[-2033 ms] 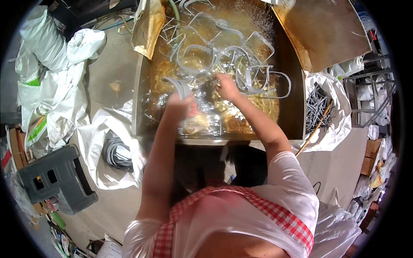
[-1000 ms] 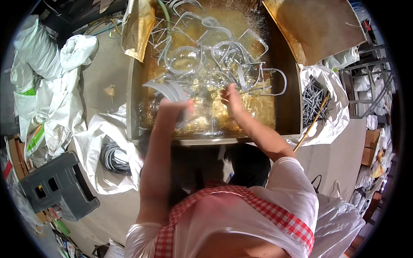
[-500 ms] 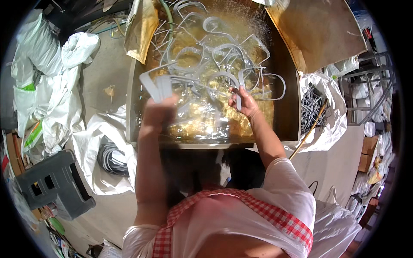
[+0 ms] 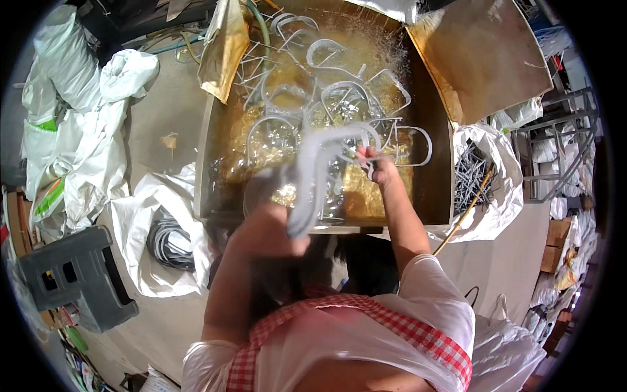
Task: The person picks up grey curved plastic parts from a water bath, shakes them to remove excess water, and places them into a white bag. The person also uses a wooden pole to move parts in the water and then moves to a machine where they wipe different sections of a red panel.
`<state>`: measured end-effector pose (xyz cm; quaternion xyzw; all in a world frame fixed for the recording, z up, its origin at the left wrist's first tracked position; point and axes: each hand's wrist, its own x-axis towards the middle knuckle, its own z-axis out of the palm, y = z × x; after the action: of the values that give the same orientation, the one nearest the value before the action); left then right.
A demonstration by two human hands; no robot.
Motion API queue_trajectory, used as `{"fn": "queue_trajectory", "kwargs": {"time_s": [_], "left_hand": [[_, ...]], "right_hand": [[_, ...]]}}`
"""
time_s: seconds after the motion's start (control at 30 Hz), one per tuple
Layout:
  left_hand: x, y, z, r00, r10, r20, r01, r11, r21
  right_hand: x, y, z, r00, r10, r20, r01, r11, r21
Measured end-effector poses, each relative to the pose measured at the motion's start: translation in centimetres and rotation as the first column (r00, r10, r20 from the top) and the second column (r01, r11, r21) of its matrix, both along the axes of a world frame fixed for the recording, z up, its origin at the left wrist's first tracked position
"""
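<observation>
A bundle of flat grey bent strips (image 4: pixel 315 163), smeared by motion, rises over the near edge of a metal tank (image 4: pixel 439 189). My left hand (image 4: pixel 269 232) is closed around its lower end; the fingers are blurred. To the right, my right hand (image 4: pixel 381 164) pinches a grey strip end (image 4: pixel 369 171) above the water. Water (image 4: pixel 235 171) with a yellowish look fills the tank, splashing at the far right. Several more curved grey strips (image 4: pixel 320 55) lie in it, some looped and partly under water. Whether the two hands hold the same strip, I cannot tell.
Left of the tank stands a white sack (image 4: pixel 140 248) with coiled grey strips (image 4: pixel 171 243) inside. A dark plastic step stool (image 4: pixel 78 277) lies farther left. Right of the tank, another white sack (image 4: pixel 499 212) holds short grey pieces (image 4: pixel 471 171), with a stick (image 4: pixel 465 212) leaning across it.
My left hand has swung toward me and rightward, bringing the grey strips over the near tank edge. My right hand has shifted slightly right and nearer, still gripping a strip.
</observation>
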<state>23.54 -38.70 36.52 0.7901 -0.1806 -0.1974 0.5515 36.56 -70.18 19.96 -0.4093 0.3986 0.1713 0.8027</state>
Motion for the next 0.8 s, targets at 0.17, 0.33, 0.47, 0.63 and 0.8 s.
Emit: {"fn": "queue_trajectory", "kwargs": {"time_s": [0.17,0.33,0.47,0.63,0.8], "left_hand": [[-1.3,-0.4,4.4,0.91,-0.406,-0.086,0.412,0.856,0.312],[-1.7,-1.4,5.3,0.883,-0.469,0.008,0.445,0.843,0.304],[-2.2,-1.7,4.8,0.832,-0.554,0.043,0.525,0.809,0.265],[-1.3,-1.1,6.8,0.799,-0.59,-0.117,0.597,0.752,0.28],[-1.3,0.8,6.6,0.831,-0.553,-0.059,0.544,0.787,0.292]], "right_hand": [[-0.5,0.3,-0.7,0.992,0.125,-0.021,-0.122,0.987,0.104],[-0.5,1.1,-3.9,0.955,0.28,0.099,-0.297,0.905,0.303],[-0.5,3.5,-3.0,0.913,0.315,0.26,-0.393,0.852,0.346],[0.3,4.7,-3.5,0.922,0.309,0.233,-0.347,0.926,0.145],[0.6,5.7,0.0,0.931,0.184,0.316,-0.198,0.98,0.012]]}}
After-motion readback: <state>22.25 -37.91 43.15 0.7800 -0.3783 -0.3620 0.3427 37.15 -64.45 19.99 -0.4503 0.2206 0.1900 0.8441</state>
